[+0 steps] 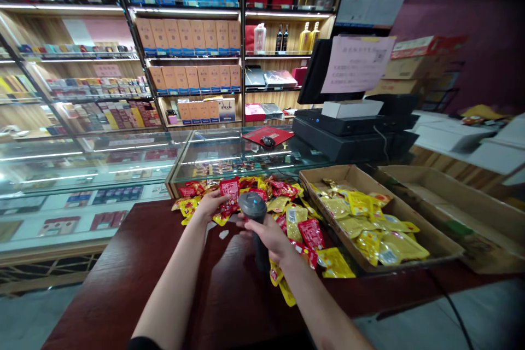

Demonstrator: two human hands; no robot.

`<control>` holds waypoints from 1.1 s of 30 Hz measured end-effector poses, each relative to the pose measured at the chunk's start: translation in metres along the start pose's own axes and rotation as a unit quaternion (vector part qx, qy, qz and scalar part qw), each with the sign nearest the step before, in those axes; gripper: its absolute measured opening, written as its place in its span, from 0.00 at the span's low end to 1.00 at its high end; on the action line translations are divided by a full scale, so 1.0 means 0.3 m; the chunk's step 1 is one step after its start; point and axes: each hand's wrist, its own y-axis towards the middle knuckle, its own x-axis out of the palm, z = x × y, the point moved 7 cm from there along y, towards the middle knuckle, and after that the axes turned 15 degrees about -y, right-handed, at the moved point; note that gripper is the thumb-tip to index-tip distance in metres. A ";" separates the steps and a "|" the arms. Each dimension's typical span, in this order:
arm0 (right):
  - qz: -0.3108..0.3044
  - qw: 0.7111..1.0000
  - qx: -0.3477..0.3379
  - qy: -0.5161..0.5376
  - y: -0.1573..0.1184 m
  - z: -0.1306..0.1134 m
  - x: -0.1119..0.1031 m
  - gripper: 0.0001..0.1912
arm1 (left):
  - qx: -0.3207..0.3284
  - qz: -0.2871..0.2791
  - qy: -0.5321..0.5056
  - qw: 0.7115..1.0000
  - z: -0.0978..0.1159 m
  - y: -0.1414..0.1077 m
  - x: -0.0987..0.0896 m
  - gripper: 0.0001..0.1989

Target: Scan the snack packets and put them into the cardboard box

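Inspector: Nearest, on the dark wooden table [135, 279], the right hand [268, 235] has its fingers clamped round a barcode scanner [253, 209], head pointed forward, apparently to read packets.

Clerk: And the other hand?

Inspector: Left of the scanner, the left hand [211, 202] pinches a red snack packet [229, 190] at the pile [287, 208], evidently presenting it.

Clerk: Beyond?

Inspector: Right of the scanner, a cardboard tray [435, 243] holds yellow packets. Behind it, the till [353, 131]; farther, shelves [188, 54].
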 end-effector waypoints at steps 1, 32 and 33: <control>-0.022 1.000 0.002 0.004 -0.010 0.000 0.020 0.12 | 0.000 0.007 0.004 1.000 0.017 0.012 0.001 0.21; -0.036 0.994 0.036 -0.097 -0.030 0.066 0.094 0.09 | -0.025 -0.029 -0.008 0.999 0.024 0.112 0.049 0.21; -0.036 0.994 0.034 -0.094 -0.029 0.066 0.093 0.09 | -0.023 -0.032 -0.007 0.999 0.028 0.112 0.052 0.21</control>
